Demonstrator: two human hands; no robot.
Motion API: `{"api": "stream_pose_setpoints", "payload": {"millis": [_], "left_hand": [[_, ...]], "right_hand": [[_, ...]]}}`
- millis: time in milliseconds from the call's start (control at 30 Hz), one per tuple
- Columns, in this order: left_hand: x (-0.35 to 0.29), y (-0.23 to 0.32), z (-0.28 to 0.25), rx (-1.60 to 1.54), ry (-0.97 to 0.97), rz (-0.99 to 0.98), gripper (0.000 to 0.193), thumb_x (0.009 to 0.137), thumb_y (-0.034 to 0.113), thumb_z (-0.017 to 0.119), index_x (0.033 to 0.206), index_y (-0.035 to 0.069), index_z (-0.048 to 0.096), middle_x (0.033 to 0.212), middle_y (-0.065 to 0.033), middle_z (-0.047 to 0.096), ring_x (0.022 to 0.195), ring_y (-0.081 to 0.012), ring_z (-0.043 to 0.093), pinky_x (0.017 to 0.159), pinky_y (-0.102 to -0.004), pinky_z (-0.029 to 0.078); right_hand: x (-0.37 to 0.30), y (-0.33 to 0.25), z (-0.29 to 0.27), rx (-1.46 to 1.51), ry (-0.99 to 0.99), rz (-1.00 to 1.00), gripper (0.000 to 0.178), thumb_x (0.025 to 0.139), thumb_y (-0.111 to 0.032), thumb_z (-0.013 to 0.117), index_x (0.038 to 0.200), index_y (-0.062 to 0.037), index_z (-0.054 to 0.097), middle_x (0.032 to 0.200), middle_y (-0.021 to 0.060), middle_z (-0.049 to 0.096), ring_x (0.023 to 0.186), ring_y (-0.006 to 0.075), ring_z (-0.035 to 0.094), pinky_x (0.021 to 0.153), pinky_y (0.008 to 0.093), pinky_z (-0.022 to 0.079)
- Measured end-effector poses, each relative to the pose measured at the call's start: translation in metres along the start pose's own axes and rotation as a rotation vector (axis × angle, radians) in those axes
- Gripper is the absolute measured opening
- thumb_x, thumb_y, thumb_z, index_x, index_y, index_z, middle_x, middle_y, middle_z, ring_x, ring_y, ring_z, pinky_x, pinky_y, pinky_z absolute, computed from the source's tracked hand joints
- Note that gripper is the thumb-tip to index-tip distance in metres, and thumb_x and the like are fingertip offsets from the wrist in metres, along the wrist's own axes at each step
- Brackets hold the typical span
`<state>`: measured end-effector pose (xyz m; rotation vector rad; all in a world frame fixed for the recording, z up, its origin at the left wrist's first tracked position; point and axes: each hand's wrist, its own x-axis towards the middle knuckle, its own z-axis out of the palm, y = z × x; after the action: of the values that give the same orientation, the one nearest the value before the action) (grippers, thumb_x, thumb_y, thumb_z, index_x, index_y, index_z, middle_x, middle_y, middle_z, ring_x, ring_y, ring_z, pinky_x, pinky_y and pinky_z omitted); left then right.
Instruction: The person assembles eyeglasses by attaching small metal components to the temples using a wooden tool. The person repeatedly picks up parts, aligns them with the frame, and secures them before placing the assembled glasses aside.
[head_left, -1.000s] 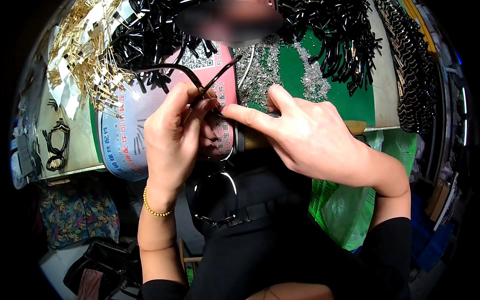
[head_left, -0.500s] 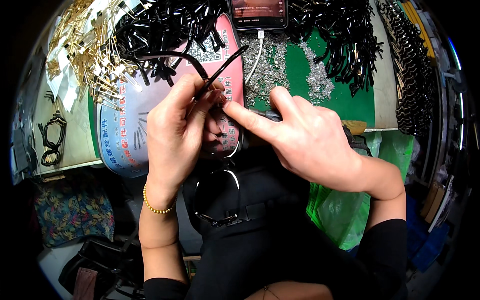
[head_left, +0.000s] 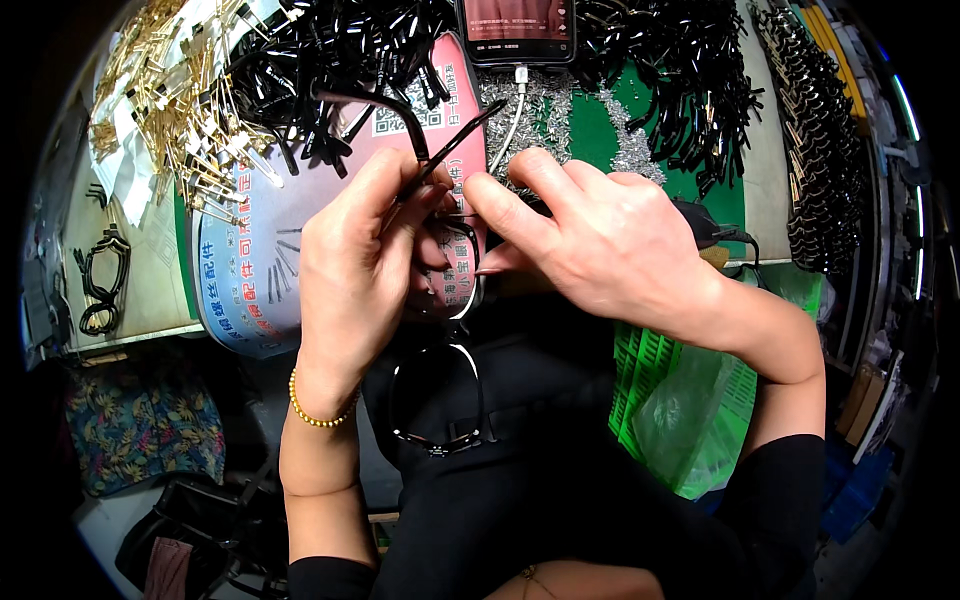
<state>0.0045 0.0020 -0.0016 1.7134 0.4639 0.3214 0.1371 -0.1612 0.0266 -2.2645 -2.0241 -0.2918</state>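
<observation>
My left hand [head_left: 352, 255] is closed around an eyeglass frame [head_left: 479, 385] near its hinge. Dark temples [head_left: 462, 142] cross above the fingers, and the rims hang down in front of my black clothing. My right hand [head_left: 615, 230] is close beside it, fingers bent round a dark corded tool [head_left: 705, 226] that looks like an electric screwdriver. Its rear end and cord show behind the hand; most of its body is hidden. A thin shaft [head_left: 460, 215] reaches toward the hinge area, where contact cannot be made out.
Piles of black temples [head_left: 310, 75], gold-coloured wire cores [head_left: 175, 90] and tiny screws [head_left: 545, 125] lie on the bench. A phone [head_left: 520, 30] with a white cable stands at the back. Finished-looking frames [head_left: 103, 275] lie left; a green basket [head_left: 640, 385] is below right.
My right hand has turned and risen slightly, its index finger drawing back from the hinge and bending. The tool's rear end has swung up. The glasses have shifted slightly right in my left hand.
</observation>
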Motion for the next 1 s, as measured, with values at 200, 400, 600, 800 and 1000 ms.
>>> {"api": "stream_pose_setpoints", "payload": {"millis": [200,400,600,800,1000], "left_hand": [[0.021,0.0,-0.001,-0.077,0.205,0.118,0.015,0.1,-0.001,0.056,0.113,-0.004,0.063,0.09,-0.004,0.071,0.068,-0.0065,0.064,0.059,-0.0224,0.053],[0.048,-0.001,-0.001,0.049,0.351,0.281,0.037,0.108,0.016,0.05,0.142,0.003,0.055,0.104,-0.0091,0.073,0.073,-0.008,0.067,0.062,-0.023,0.057],[0.007,0.0,-0.007,-0.057,0.572,0.292,0.035,0.11,0.027,0.044,0.126,-0.001,0.058,0.088,-0.0006,0.059,0.057,0.001,0.035,0.045,-0.0156,0.029],[-0.025,-0.007,-0.017,-0.214,0.498,0.249,0.047,0.11,0.038,0.038,0.114,-0.004,0.056,0.078,0.0012,0.039,0.068,-0.0075,0.041,0.059,-0.0227,0.036],[-0.048,-0.024,-0.024,-0.051,0.509,0.459,0.02,0.103,0.003,0.053,0.121,-0.006,0.053,0.103,-0.0109,0.061,0.087,-0.0168,0.058,0.099,-0.0383,0.048]], "right_hand": [[-0.009,0.009,-0.034,0.137,-0.116,0.201,0.038,0.086,-0.007,0.068,0.122,-0.0147,0.057,0.095,0.0072,0.053,0.074,0.0251,0.064,0.059,0.0365,0.052],[-0.047,0.005,-0.047,0.242,-0.258,0.34,0.04,0.088,-0.012,0.071,0.125,-0.0188,0.061,0.093,0.008,0.053,0.066,0.0262,0.064,0.056,0.0388,0.052],[-0.055,0.002,-0.039,0.217,-0.323,0.303,0.046,0.093,-0.012,0.064,0.137,-0.0241,0.059,0.09,0.0107,0.051,0.065,0.0245,0.061,0.051,0.0376,0.051],[-0.051,0.003,-0.036,0.274,-0.347,0.318,0.054,0.086,-0.006,0.058,0.137,-0.0202,0.056,0.096,0.0187,0.054,0.07,0.0288,0.067,0.054,0.0392,0.054],[-0.05,0.003,-0.035,0.283,-0.33,0.318,0.058,0.083,-0.004,0.059,0.138,-0.0203,0.055,0.095,0.0187,0.054,0.065,0.0281,0.066,0.053,0.0389,0.054]]}}
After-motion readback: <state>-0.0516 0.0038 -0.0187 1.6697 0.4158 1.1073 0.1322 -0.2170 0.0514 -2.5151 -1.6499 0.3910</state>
